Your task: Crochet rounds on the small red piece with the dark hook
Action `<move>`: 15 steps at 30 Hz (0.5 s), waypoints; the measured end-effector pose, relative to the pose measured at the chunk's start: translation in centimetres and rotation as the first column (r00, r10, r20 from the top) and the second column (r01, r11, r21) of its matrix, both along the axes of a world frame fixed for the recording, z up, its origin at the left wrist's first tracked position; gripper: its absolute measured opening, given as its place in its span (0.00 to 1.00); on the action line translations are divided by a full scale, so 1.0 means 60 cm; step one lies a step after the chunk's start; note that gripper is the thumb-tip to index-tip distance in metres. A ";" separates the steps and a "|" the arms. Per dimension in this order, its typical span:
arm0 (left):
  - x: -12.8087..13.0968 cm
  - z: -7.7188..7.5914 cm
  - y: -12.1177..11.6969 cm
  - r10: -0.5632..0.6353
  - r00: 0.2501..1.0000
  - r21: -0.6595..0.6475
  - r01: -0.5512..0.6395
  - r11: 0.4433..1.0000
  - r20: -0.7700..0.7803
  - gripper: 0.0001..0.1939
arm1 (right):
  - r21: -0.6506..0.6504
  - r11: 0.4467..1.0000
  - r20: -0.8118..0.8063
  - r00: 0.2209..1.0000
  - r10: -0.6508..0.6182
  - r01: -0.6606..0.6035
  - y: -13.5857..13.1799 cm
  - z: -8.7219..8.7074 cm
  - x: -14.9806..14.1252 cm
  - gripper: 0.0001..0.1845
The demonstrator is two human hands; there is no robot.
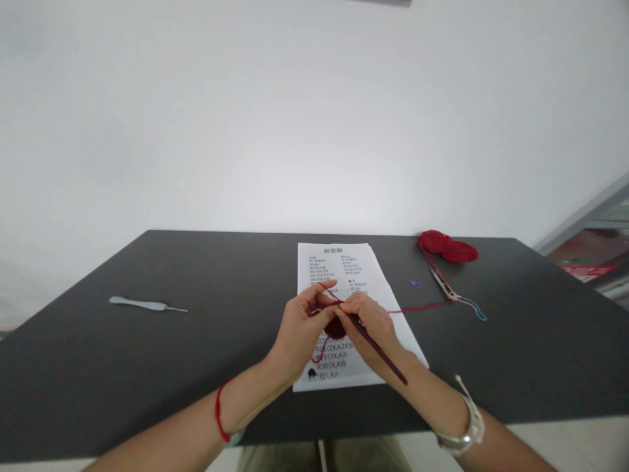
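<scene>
Between my hands is a small dark red crochet piece [336, 328], partly hidden by fingers. My left hand [305, 324] pinches its edge, with a strand of red yarn running over the raised index finger. My right hand [372, 322] grips a dark brown crochet hook [379, 354], its shaft slanting down toward my right wrist and its tip at the piece. A loose yarn tail [319, 354] dangles below the piece. Beneath both hands lies a printed pattern sheet [358, 378].
At the back right rests a red yarn skein [449, 248], near scissors [445, 284] with a teal-and-pink loop. A purple stitch marker [415, 284] lies beside them. Red yarn crosses the dark table [221, 265] from the right. On the left is a grey-handled hook [142, 303].
</scene>
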State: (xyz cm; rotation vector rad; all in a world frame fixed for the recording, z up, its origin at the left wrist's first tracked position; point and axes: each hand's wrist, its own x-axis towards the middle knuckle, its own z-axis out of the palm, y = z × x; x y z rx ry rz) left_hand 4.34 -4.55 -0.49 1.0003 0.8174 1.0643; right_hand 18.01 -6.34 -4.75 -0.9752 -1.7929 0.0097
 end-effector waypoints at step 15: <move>-0.007 0.055 -0.003 -0.012 0.986 -0.054 0.021 0.998 0.166 0.07 | -0.293 0.927 -0.226 0.959 0.172 -0.235 -0.017 0.055 0.002 0.30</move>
